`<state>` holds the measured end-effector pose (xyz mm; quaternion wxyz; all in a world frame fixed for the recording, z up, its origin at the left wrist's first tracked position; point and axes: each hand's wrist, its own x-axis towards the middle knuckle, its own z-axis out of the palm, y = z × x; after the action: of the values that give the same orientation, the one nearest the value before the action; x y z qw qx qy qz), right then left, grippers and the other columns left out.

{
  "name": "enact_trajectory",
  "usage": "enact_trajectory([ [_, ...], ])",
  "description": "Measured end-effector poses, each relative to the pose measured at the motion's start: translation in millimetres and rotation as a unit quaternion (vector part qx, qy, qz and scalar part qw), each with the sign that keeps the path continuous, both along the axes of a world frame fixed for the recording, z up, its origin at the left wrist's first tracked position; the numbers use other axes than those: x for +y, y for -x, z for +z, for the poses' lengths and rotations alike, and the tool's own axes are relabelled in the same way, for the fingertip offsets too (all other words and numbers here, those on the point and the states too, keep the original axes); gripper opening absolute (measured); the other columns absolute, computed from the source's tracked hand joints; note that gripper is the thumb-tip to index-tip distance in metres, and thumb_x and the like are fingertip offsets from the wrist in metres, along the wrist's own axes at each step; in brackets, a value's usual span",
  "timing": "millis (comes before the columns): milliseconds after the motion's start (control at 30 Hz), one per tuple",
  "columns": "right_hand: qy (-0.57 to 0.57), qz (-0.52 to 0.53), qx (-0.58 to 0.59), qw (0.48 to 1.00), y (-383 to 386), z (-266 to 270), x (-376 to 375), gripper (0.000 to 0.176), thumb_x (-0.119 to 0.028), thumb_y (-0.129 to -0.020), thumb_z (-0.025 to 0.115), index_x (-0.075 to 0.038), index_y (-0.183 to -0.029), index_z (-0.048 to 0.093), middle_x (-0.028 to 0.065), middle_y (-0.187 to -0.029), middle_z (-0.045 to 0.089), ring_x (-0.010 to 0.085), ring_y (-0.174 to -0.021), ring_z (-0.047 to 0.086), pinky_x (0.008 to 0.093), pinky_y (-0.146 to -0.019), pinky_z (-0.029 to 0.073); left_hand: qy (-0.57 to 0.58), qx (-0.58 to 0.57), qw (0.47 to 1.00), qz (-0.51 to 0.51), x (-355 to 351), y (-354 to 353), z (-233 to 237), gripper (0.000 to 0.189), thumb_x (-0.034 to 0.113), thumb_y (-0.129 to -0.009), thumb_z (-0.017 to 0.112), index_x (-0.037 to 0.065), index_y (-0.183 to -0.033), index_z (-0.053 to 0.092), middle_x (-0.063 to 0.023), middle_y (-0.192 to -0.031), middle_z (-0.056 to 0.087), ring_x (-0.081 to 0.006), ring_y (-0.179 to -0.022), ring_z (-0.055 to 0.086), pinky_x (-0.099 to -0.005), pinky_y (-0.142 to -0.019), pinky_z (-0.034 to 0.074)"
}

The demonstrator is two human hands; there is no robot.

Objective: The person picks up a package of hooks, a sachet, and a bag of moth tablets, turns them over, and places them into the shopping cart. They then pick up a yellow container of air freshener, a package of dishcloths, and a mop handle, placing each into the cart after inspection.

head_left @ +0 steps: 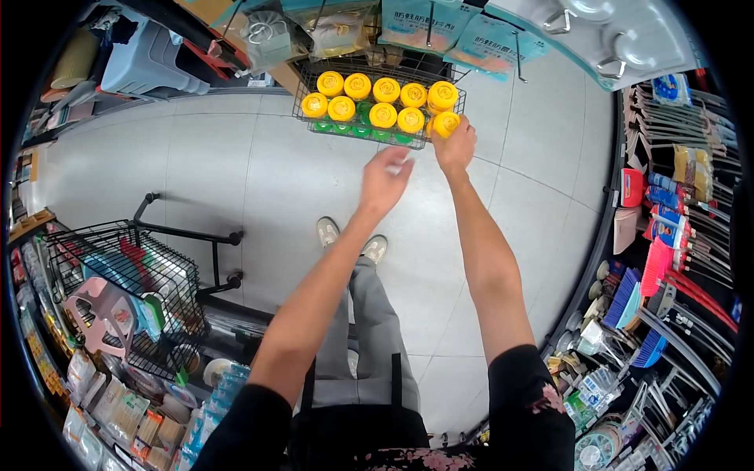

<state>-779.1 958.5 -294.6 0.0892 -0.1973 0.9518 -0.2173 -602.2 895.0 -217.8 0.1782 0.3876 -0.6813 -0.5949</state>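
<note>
A wire rack [301, 106] hangs in front of me with two rows of round yellow-lidded containers [385, 89], and green-lidded ones [361, 131] show below them. At the rack's right front corner my right hand [457, 144] grips a yellow-lidded container [445, 124], fingers wrapped around its side. My left hand [385, 180] is just short of the rack's front edge, apart from it, thumb and fingers parted and slightly blurred. I see nothing held in it.
A black wire shopping cart [188, 275] with goods, including a pink plastic item [98, 314], stands at left. Hanging packets [428, 27] are above the rack. Brushes and mops [656, 267] line the right shelf. A blue-grey plastic stool [149, 63] sits upper left.
</note>
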Motion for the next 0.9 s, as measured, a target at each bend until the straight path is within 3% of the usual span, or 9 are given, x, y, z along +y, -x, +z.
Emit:
enact_trajectory([
  [100, 0.003, 0.024, 0.015, 1.0, 3, 0, 4, 0.076, -0.029, -0.077, 0.081, -0.005, -0.138, 0.044, 0.0196, -0.128, 0.053, 0.0386, -0.116, 0.051, 0.0472, -0.097, 0.044, 0.119, -0.022, 0.987, -0.102, -12, 64, -44, 0.04, 0.019, -0.094, 0.065, 0.002, -0.13, 0.059, -0.0216, -0.125, 0.064, -0.034, -0.114, 0.062, -0.039, -0.096, 0.05],
  [200, 0.002, 0.033, 0.015, 0.999, 5, -4, 9, 0.072, -0.025, -0.078, 0.08, -0.005, -0.137, 0.045, 0.0192, -0.125, 0.056, 0.0383, -0.114, 0.052, 0.0467, -0.097, 0.044, 0.032, -0.086, 0.986, -0.137, -13, 97, -54, 0.048, 0.023, -0.097, 0.059, 0.003, -0.14, 0.051, -0.0246, -0.133, 0.058, -0.0388, -0.123, 0.056, -0.042, -0.104, 0.044],
  [300, 0.007, 0.061, 0.044, 0.997, 6, -7, 10, 0.071, -0.02, -0.077, 0.079, -0.005, -0.137, 0.045, 0.0193, -0.126, 0.056, 0.0392, -0.112, 0.054, 0.0462, -0.095, 0.045, -0.005, -0.103, 0.981, -0.166, -13, 100, -59, 0.051, 0.024, -0.098, 0.056, 0.003, -0.144, 0.047, -0.025, -0.139, 0.054, -0.0372, -0.127, 0.053, -0.0416, -0.105, 0.043],
  [467, 0.171, 0.062, -0.004, 0.983, -10, 30, 12, 0.072, -0.009, -0.074, 0.078, -0.002, -0.137, 0.043, 0.0215, -0.126, 0.05, 0.0444, -0.112, 0.054, 0.0459, -0.097, 0.046, -0.022, -0.008, 0.992, -0.123, -14, 88, -48, 0.047, 0.018, -0.097, 0.056, 0.004, -0.142, 0.049, -0.0205, -0.139, 0.053, -0.0342, -0.129, 0.051, -0.0402, -0.108, 0.04],
  [600, 0.218, 0.062, 0.002, 0.974, -37, 90, 14, 0.075, -0.005, -0.074, 0.078, -0.002, -0.138, 0.04, 0.0221, -0.127, 0.047, 0.0437, -0.114, 0.054, 0.0455, -0.098, 0.046, -0.052, 0.04, 0.993, -0.093, -12, 65, 4, 0.041, 0.014, -0.093, 0.062, 0.006, -0.132, 0.053, -0.0174, -0.134, 0.051, -0.0332, -0.13, 0.047, -0.0391, -0.11, 0.036],
  [667, 0.24, 0.08, 0.046, 0.966, -57, 120, 22, 0.078, -0.005, -0.073, 0.08, -0.002, -0.139, 0.038, 0.0218, -0.127, 0.046, 0.0421, -0.113, 0.054, 0.0444, -0.097, 0.047, -0.039, 0.126, 0.986, -0.106, -9, 44, 32, 0.044, 0.012, -0.091, 0.064, 0.007, -0.132, 0.051, -0.0163, -0.134, 0.05, -0.0324, -0.131, 0.045, -0.0382, -0.111, 0.035],
  [733, 0.247, 0.088, 0.03, 0.965, -79, 163, 31, 0.083, -0.006, -0.073, 0.082, -0.001, -0.141, 0.037, 0.021, -0.13, 0.046, 0.038, -0.118, 0.053, 0.0424, -0.099, 0.046, -0.058, 0.109, 0.985, -0.12, -12, 13, 95, 0.05, 0.011, -0.087, 0.067, 0.008, -0.133, 0.048, -0.0135, -0.133, 0.05, -0.031, -0.133, 0.044, -0.0404, -0.111, 0.035],
  [833, 0.358, 0.092, -0.091, 0.925, -126, 248, 48, 0.089, -0.01, -0.074, 0.083, -0.002, -0.147, 0.032, 0.0196, -0.141, 0.044, 0.0307, -0.129, 0.049, 0.0397, -0.105, 0.044, -0.122, 0.103, 0.976, -0.147, -5, -38, 181, 0.056, 0.015, -0.088, 0.072, 0.014, -0.137, 0.043, -0.0057, -0.144, 0.044, -0.0242, -0.139, 0.039, -0.0431, -0.109, 0.036],
  [900, 0.375, 0.105, -0.08, 0.918, -159, 307, 60, 0.09, -0.011, -0.074, 0.083, -0.002, -0.147, 0.032, 0.0196, -0.139, 0.046, 0.0307, -0.128, 0.05, 0.0396, -0.105, 0.044, -0.153, 0.168, 0.965, -0.13, 9, -78, 248, 0.064, 0.009, -0.083, 0.077, 0.01, -0.137, 0.042, -0.0072, -0.136, 0.047, -0.0251, -0.126, 0.051, -0.0401, -0.103, 0.045],
])
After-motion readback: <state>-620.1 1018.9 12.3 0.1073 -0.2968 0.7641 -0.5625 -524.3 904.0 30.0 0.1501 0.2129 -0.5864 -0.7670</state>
